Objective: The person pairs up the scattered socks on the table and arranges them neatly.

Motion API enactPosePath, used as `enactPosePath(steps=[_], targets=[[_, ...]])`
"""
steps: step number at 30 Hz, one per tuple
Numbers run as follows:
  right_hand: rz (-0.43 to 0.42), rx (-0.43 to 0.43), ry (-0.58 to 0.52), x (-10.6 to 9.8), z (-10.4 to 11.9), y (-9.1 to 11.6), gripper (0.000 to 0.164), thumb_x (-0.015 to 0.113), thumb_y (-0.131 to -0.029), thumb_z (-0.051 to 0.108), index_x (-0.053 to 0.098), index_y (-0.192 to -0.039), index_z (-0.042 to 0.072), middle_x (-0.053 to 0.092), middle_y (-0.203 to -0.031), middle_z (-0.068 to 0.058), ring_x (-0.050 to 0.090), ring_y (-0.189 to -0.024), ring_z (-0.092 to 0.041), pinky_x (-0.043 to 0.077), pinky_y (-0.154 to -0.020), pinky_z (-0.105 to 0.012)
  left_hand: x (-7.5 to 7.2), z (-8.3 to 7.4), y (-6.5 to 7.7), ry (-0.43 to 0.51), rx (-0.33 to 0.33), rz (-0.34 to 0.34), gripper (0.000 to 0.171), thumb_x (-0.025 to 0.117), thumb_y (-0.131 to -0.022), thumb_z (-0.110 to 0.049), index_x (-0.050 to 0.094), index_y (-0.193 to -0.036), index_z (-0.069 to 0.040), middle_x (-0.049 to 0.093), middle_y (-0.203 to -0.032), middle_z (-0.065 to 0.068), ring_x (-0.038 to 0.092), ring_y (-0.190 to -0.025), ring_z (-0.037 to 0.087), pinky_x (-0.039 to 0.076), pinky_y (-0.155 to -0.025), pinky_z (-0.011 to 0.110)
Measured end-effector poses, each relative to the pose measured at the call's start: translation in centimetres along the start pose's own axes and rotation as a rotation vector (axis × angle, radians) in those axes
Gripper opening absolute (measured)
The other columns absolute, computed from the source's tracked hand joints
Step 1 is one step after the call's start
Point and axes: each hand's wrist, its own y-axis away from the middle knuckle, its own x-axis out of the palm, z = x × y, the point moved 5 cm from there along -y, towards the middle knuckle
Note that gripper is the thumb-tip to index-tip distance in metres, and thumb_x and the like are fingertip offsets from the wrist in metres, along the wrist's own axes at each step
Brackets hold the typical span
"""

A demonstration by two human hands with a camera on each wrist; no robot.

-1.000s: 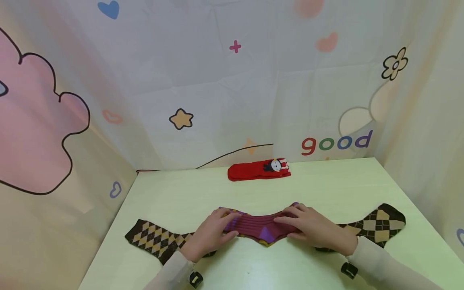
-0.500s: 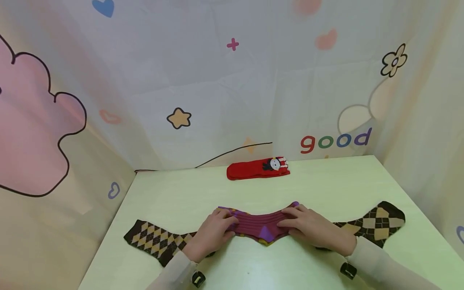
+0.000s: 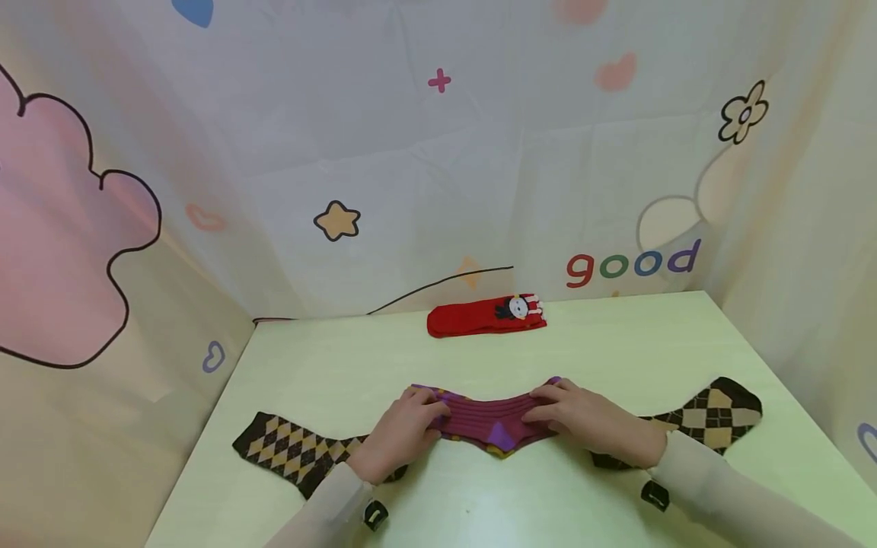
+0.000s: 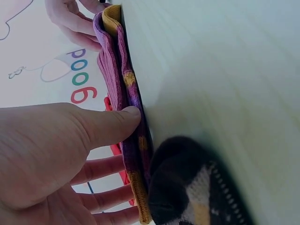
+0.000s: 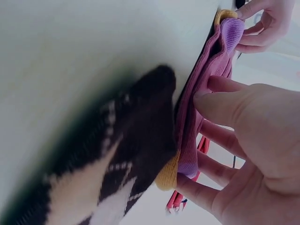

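Note:
A stacked pair of maroon and purple ribbed socks (image 3: 479, 418) with mustard trim lies across the table's middle. Its left end is under my left hand (image 3: 397, 434), which grips it with the thumb on the near edge and the fingers over the top. My right hand (image 3: 592, 422) holds the other end in the same way. Two layers show along the socks' edge (image 4: 125, 79) in the left wrist view. An argyle sock (image 3: 294, 449) in black, tan and yellow lies partly under my left forearm. Another argyle sock (image 3: 715, 415), with larger diamonds, is partly hidden by my right hand and wrist.
Red socks (image 3: 473, 318) with a cartoon face lie at the table's back edge. A printed curtain (image 3: 411, 152) hangs behind and along both sides of the pale table (image 3: 329, 358). Each wrist wears a small black device (image 3: 655, 495).
Both thumbs have drawn in closer to the maroon socks' near edge. The socks stay almost in place; the head view has shifted slightly.

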Motion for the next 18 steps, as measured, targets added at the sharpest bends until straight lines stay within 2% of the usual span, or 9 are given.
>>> enactPosePath(steps=[7,14,18], targets=[[0.042,0.039,-0.046,-0.5,-1.5,-0.6,0.037,0.075,-0.092,0.002,0.075,-0.122,0.022,0.062,-0.134,-0.016,0.057,-0.114,-0.036,0.06,-0.084,-0.044,-0.1,0.5,-1.1,0.031,-0.007,0.029,0.024,0.074,-0.097,-0.024,0.073,-0.118,-0.013,0.064,-0.113,0.007,0.058,-0.112,0.028,0.053,-0.094,0.042],[0.067,0.048,-0.05,-0.7,-2.9,-1.2,0.037,0.076,-0.091,0.001,0.075,-0.123,0.019,0.063,-0.133,-0.016,0.058,-0.117,-0.034,0.058,-0.09,-0.045,-0.3,0.7,-2.6,0.019,-0.023,0.055,0.022,0.073,-0.097,-0.017,0.073,-0.119,-0.015,0.064,-0.12,0.01,0.057,-0.115,0.03,0.053,-0.098,0.043],[0.068,0.018,-0.043,-0.9,-3.4,-1.8,0.036,0.078,-0.089,0.001,0.076,-0.121,0.018,0.064,-0.126,-0.017,0.059,-0.111,-0.033,0.059,-0.088,-0.044,-0.2,1.0,-3.4,0.014,-0.04,0.077,0.023,0.073,-0.096,-0.016,0.073,-0.119,-0.015,0.064,-0.121,0.01,0.057,-0.116,0.029,0.052,-0.101,0.041]])
